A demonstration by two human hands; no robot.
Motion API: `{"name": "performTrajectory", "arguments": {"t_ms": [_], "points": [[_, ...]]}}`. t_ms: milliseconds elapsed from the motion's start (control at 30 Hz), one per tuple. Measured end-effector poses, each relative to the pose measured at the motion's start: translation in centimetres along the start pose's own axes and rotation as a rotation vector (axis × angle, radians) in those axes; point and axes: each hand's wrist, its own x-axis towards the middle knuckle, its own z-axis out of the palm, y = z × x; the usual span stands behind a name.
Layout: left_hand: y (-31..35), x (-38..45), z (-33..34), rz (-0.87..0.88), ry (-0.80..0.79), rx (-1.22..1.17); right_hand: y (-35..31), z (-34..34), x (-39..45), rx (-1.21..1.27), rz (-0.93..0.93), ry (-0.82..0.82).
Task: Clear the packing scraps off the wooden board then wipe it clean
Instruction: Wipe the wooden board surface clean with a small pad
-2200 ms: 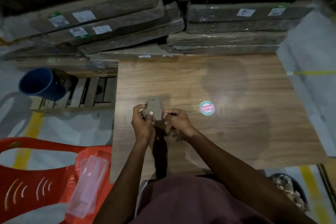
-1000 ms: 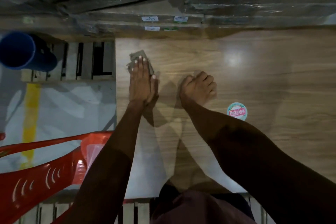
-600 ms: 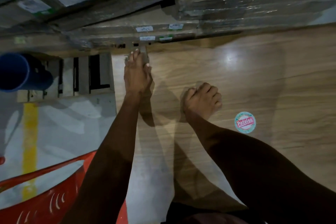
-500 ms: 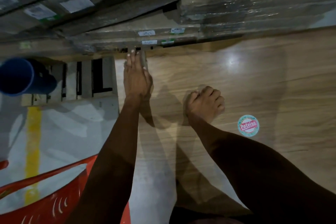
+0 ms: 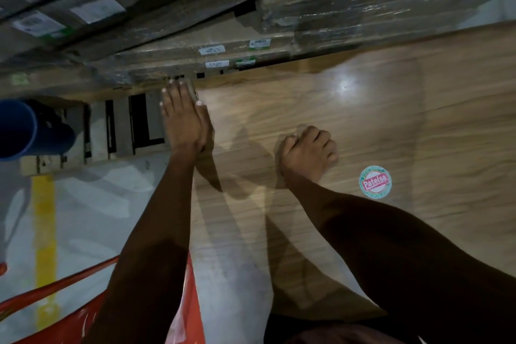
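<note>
The wooden board [image 5: 349,126] lies flat in front of me, with a glossy wood-grain face. My left hand [image 5: 183,120] reaches to its far left corner, fingers straight, pressing down a small grey wiping cloth [image 5: 194,93]. Only a sliver of the cloth shows past the fingers. My right hand [image 5: 307,153] rests on the board's middle as a fist, knuckles down, with nothing visible in it. A round green and red sticker [image 5: 375,181] is stuck on the board to the right of that fist.
Plastic-wrapped stacks of flat packs [image 5: 279,8] butt against the board's far edge. A wooden pallet [image 5: 125,126] and a blue bucket [image 5: 16,131] sit left of the board. A red plastic chair [image 5: 69,301] stands at the near left, over grey floor with a yellow line [image 5: 44,232].
Both hands held the cloth at the board's middle; my left hand has since slid it to the far left corner, and my right fist now rests on the board.
</note>
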Motion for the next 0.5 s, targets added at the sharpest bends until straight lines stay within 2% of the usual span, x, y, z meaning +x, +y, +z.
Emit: {"name": "performTrajectory", "arguments": {"t_ms": [67, 200, 267, 433, 500], "points": [[0.6, -0.4, 0.1, 0.0, -0.01, 0.019, 0.1, -0.1, 0.0, -0.007, -0.002, 0.01], [3.2, -3.8, 1.2, 0.153, -0.037, 0.018, 0.1, 0.0, -0.1, -0.016, -0.007, 0.011], [3.0, -4.0, 1.2, 0.175, -0.029, 0.016, 0.0, 0.0, -0.2, -0.015, -0.01, 0.007], [1.1, -2.0, 0.3, -0.143, 0.033, -0.007, 0.1, 0.1, -0.3, 0.009, -0.007, 0.028], [2.4, -3.3, 0.6, -0.115, 0.028, 0.012, 0.1, 0.2, -0.3, 0.014, -0.014, 0.036]]}}
